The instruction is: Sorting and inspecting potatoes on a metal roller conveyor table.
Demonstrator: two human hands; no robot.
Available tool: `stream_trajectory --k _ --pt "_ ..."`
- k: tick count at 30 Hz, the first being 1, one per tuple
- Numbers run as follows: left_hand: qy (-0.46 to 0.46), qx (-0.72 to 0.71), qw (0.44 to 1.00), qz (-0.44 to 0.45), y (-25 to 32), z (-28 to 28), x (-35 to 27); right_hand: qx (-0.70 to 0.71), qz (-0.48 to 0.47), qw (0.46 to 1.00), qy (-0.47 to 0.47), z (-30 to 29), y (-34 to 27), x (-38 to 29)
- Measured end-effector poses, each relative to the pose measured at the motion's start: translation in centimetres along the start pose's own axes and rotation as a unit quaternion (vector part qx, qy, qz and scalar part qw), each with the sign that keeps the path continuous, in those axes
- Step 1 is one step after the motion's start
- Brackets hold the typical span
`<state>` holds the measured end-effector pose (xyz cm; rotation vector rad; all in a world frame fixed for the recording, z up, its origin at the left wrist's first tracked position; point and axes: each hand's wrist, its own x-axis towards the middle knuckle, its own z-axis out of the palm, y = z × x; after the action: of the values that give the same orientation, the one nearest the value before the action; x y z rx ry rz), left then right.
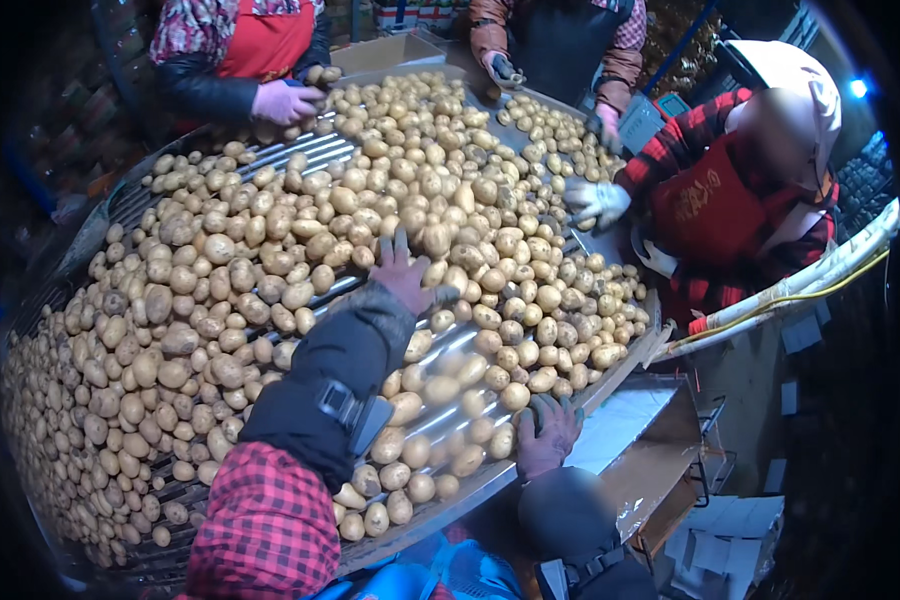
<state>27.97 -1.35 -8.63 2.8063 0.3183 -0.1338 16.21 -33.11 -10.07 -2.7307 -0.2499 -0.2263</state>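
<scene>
My left hand [405,274], in a dirty pinkish glove, reaches out over a slatted metal sorting table [450,341]. Its fingers are spread against the heap of potatoes [225,247], and it grasps none that I can see. Potatoes lie loose on the slats below my left forearm, some of them blurred. At the near right edge of the table is my right hand [547,435], gloved too. Its fingers are apart beside a few potatoes, and its palm is hidden. A dark sleeve with a strapped device [341,405] covers my left forearm.
Across the table, one co-worker's pink-gloved hand [289,101] is beside potatoes; another's gloved hand [504,69] holds one. At the right, a person in a red apron [712,202] reaches in with a white glove [598,201]. A white pipe [810,285] and cardboard boxes [652,480] stand nearby.
</scene>
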Motion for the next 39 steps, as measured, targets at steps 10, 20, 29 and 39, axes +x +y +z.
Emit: stream_trajectory --k 10,20,29,39 --pt "0.029 0.031 0.989 0.139 -3.8 0.1 2.7 0.039 -0.001 0.999 0.003 0.7 0.9 0.2" --pt "0.318 0.050 0.945 -0.063 -21.9 -1.1 -29.7 0.041 -0.013 0.999 0.000 0.1 1.0 -0.1" --pt "0.294 0.171 0.926 -0.166 -26.4 0.6 -39.0 -0.017 -0.341 0.934 -0.105 2.6 0.0 7.9" --pt "0.293 0.189 0.925 -0.152 -25.7 0.0 -38.9 -0.046 -0.335 0.941 0.033 7.8 -5.8 15.1"
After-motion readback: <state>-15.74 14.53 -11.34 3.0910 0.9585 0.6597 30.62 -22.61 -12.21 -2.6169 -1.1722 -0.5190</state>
